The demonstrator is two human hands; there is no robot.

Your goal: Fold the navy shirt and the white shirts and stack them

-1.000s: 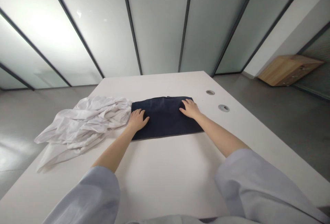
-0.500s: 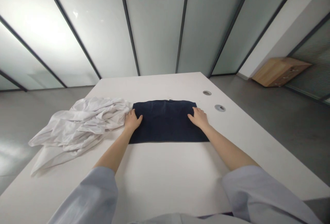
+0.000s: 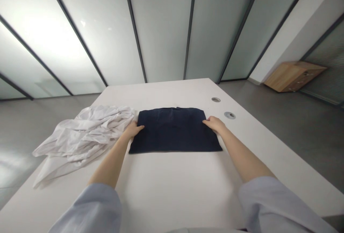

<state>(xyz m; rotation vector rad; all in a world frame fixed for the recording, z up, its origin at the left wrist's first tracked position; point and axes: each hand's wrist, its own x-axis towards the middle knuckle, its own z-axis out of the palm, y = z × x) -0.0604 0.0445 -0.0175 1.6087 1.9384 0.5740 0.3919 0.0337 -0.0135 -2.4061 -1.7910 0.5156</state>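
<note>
A folded navy cloth [image 3: 174, 131] lies in the middle of the white table, in a neat wide shape with a straight near edge. My left hand [image 3: 134, 129] is at its left side, thumb on top and the other fingers at or beneath the edge. At the right side, my right hand [image 3: 215, 122] pinches the edge in the same way, its fingertips partly hidden. Both hands are closed on the cloth. Close by my left hand is a crumpled white cloth [image 3: 88, 132], spread loosely over the table's left part.
The white table [image 3: 172, 190] narrows toward a frosted glass partition [image 3: 166, 29]. Two round cable holes, a far one [image 3: 215, 100] and a nearer one [image 3: 229, 115], sit near its right edge. A wooden cabinet [image 3: 287, 75] stands on the floor at far right.
Both hands have slid outward from the top of the navy cloth to its side edges and gripped them. The view has tipped slightly upward.
</note>
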